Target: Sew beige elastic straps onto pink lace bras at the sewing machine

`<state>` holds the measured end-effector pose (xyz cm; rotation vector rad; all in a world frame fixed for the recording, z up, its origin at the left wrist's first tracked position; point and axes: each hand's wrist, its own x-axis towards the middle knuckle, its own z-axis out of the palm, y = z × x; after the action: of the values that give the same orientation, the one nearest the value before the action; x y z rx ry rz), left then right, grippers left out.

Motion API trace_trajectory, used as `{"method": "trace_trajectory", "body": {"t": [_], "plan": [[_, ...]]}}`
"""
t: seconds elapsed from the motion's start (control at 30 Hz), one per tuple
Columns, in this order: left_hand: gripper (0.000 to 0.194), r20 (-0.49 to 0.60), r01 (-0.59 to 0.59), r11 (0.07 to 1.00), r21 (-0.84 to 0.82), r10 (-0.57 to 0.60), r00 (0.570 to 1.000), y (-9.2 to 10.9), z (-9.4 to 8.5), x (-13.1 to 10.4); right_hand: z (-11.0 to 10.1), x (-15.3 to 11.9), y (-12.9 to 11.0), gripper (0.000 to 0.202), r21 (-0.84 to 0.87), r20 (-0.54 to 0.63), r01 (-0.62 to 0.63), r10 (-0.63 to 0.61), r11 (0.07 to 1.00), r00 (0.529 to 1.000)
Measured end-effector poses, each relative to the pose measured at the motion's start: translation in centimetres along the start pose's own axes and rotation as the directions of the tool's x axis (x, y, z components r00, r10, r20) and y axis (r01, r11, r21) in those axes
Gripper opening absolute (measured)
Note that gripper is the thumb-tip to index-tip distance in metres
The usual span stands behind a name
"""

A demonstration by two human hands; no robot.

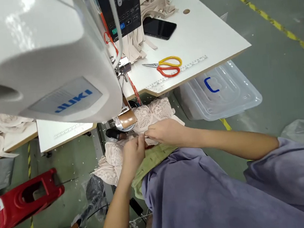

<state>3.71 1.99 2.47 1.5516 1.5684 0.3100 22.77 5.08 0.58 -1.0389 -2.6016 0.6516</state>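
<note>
Together, left hand (133,152) and right hand (164,130) in narrow pinches on cream lace fabric (114,154), below the sewing machine (82,63).

We hold our left hand (133,151) and our right hand (165,130) close together, the fingers of both curled and pinched at the tips. Our left forearm (120,201) comes up from below, our right forearm (230,141) reaches across from the right side, and both are bare
</note>
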Motion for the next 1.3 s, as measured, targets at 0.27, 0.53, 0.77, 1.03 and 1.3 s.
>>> {"method": "trace_trajectory", "body": {"t": [0.27, 0.53, 0.77, 1.03, 1.3], "plan": [[0.03, 0.069, 0.074, 0.578, -0.813, -0.031, 0.997, -2.0, 0.8, -0.1, 2.3, -0.1, 0.5, 0.022, 0.293, -0.467, 0.016, 0.128, 0.956, 0.875], [0.03, -0.23, -0.14, 0.931, -0.338, 0.062, 0.971, -1.5, 0.3, -1.0, 2.4, 0.5, -1.2, 0.026, 0.349, -0.337, -0.114, 0.238, 0.93, 0.911], [0.031, -0.249, -0.115, 0.943, -0.312, 0.036, 0.968, -1.2, 0.7, -0.7, 3.7, 0.6, -1.7, 0.019, 0.174, -0.503, 0.002, 0.087, 0.985, 0.86], [0.04, -0.166, 0.036, 0.921, -0.389, -0.109, 0.98, -3.0, 0.3, 0.0, -2.4, 0.6, 9.6, 0.035, -0.016, -0.4, -0.27, 0.241, 0.963, 0.884], [0.037, -0.02, 0.065, 0.655, -0.753, -0.123, 0.992, -2.5, -0.1, -0.9, -10.0, 4.2, 19.5, 0.043, -0.307, -0.198, -0.573, 0.538, 0.76, 0.82]]}}
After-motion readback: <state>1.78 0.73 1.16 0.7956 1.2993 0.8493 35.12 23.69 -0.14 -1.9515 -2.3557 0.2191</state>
